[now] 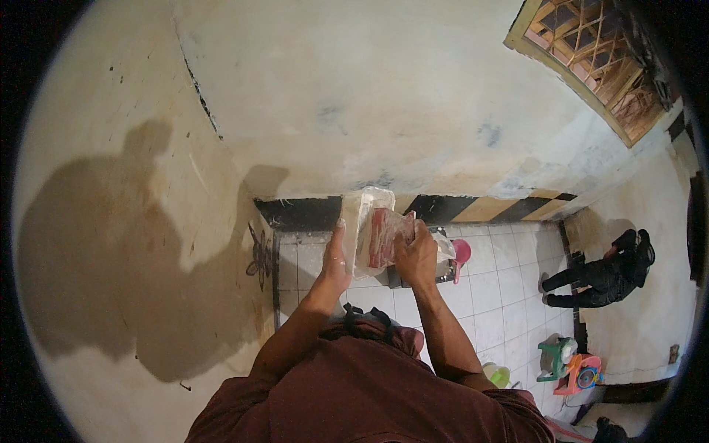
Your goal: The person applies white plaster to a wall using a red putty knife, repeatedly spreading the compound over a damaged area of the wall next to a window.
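Observation:
My left hand (335,258) is closed on the long side of a translucent plastic container (363,221) smeared with whitish paste. My right hand (416,253) grips a reddish flat scraper (384,240), also coated with paste, which lies across the container's right part. Both are held in front of my body, above the tiled floor. Partly hidden beneath them is a dark low platform (448,277) with a whitish plastic item (444,247) on it, and a pink dipper (461,255) sits at its right side.
A patchy wall (443,96) faces me, with a striped lower band and a lattice window (591,52). Another wall (96,280) rises at left. At right a person in dark clothes (605,277) stands near the wall. Green (548,365) and salmon (572,376) stools and a green basin (495,374) are at lower right.

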The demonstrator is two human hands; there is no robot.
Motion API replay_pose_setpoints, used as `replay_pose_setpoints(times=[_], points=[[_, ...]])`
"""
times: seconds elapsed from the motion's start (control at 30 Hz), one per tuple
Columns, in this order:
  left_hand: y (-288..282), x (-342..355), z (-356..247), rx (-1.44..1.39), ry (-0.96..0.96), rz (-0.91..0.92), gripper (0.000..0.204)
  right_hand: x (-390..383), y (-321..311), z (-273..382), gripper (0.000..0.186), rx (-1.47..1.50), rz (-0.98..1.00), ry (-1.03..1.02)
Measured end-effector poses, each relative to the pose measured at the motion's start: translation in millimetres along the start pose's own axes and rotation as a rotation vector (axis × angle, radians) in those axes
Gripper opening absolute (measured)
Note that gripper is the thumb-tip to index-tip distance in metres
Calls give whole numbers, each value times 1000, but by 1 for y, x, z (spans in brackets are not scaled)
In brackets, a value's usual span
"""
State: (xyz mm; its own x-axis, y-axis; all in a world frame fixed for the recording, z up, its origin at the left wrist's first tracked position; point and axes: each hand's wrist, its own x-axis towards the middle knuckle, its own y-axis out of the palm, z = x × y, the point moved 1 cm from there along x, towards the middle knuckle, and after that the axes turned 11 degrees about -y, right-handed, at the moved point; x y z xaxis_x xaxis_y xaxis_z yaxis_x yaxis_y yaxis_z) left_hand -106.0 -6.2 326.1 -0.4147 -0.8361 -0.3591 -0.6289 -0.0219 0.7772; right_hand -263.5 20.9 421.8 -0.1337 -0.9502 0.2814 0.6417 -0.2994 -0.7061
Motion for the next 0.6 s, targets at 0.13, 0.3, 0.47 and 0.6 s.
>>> replay_pose_setpoints(times=[0.13,0.3,0.47,0.6], points=[[10,-4,-1,-23,-33,37,66,0,-3,4,23,45,-113,-73],[27,-13,1,40,-49,-10,68,-1,-1,7,22,94,-71,-85],[29,-8,-6,26,-49,27,71,3,-5,2,25,302,-74,-94],[37,-5,-13,51,-1,-70,75,9,1,-10,25,259,-75,-68]])
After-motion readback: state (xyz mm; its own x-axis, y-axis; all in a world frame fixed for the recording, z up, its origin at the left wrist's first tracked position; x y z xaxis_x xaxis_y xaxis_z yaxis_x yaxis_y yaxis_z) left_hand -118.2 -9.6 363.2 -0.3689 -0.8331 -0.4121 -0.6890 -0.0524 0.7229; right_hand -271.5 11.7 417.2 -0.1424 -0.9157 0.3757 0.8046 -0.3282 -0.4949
